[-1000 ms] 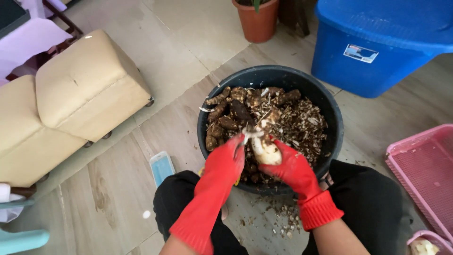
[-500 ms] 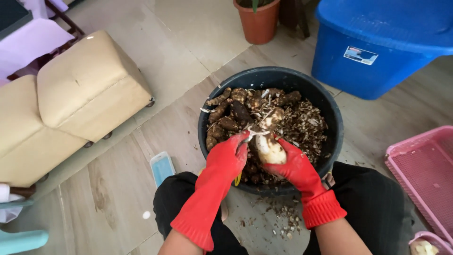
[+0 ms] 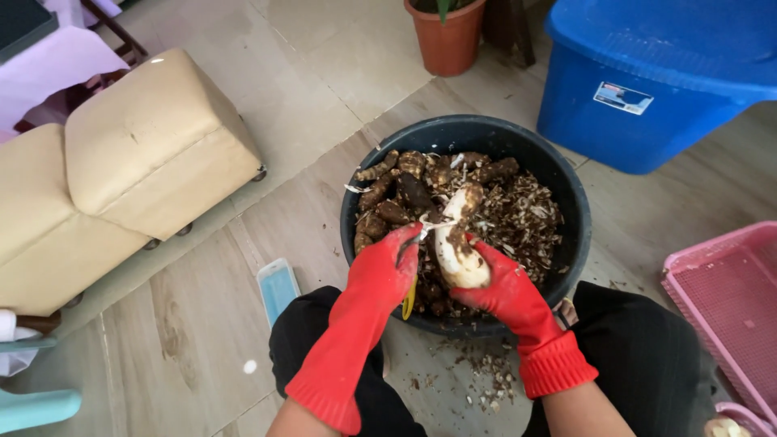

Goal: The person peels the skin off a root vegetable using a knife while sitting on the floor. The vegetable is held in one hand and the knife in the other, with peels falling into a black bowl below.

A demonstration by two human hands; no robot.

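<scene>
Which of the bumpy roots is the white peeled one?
It is the root held in the right hand over the black tub. Most of its skin is off, so it looks pale. The other roots in the tub are brown.

Probably home: cushioned seat point(image 3: 154, 137), tiled floor point(image 3: 324, 73)

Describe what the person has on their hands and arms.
Both hands wear long, bright red rubber gloves: the left hand and right hand. The gloves reach well up the forearms, with wide, slightly flared cuffs. Above the cuffs, the arms are bare, with no sleeves showing.
</scene>
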